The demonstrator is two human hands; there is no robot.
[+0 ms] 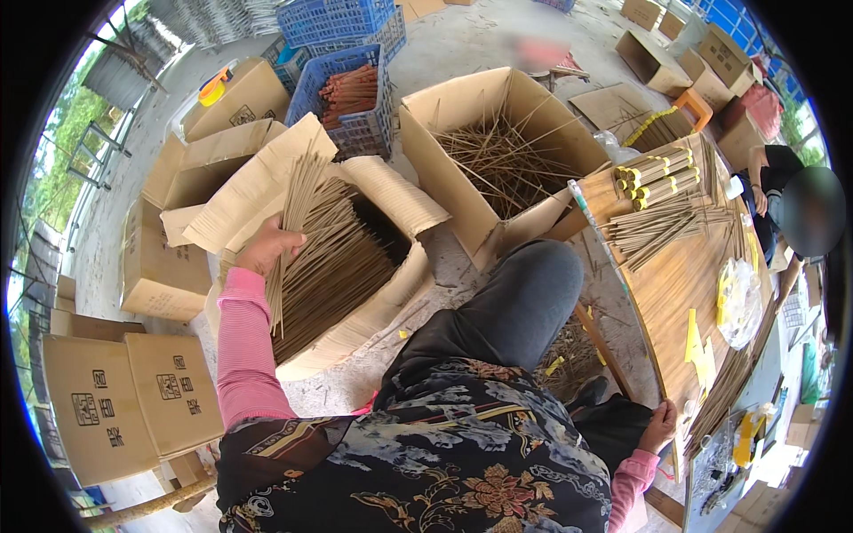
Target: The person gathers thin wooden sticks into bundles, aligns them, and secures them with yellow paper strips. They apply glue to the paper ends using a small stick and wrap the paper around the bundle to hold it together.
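Observation:
My left hand [271,246] is closed round a bundle of thin brown incense sticks [308,191], held upright at the left side of an open cardboard box [355,330]. More loose incense sticks [342,271] fill that box, lying slantwise. Beside the near edge of the wooden table [680,293], my right hand [658,428] has its fingers curled together. What they grip, if anything, is too small to tell. Yellow paper strips [691,336] lie on the tabletop close to that hand.
A second box [498,240] of tangled sticks stands ahead. Yellow-banded bundles [657,173] and loose sticks [662,233] lie on the table beside a plastic bag [739,304]. Blue crates [351,133] stand behind, closed cartons [133,404] at left. Another person [773,182] sits at right.

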